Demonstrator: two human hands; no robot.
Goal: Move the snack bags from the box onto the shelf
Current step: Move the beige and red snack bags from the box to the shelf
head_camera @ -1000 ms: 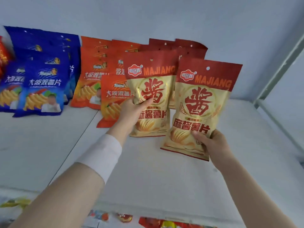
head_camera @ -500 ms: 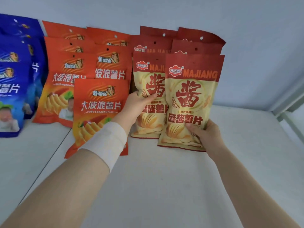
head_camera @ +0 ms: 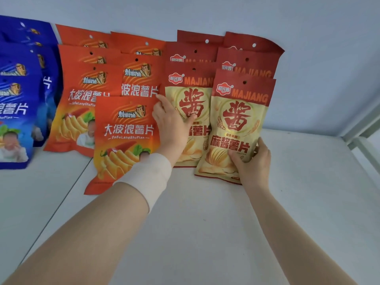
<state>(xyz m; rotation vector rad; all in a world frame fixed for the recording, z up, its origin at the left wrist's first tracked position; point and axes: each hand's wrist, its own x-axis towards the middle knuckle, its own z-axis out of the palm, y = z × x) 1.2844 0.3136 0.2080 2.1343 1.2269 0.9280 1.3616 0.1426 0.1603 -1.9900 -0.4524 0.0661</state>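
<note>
Rows of bags (head_camera: pixel 131 130) already stand on the shelf (head_camera: pixel 205 233). The right hand (head_camera: pixel 254 163) pinches the right bag (head_camera: pixel 238 120), set down in front. The left hand (head_camera: pixel 170 126), fingers straight, presses the left bag (head_camera: pixel 193 99). The box is not visible, so what remains I cannot tell.

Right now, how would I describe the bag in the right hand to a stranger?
On the shelf, look at the red-and-cream bags at the right end of the row. The bag is the front right one, gripped low by the right hand. Alone among them, no bag overlaps it.
</note>
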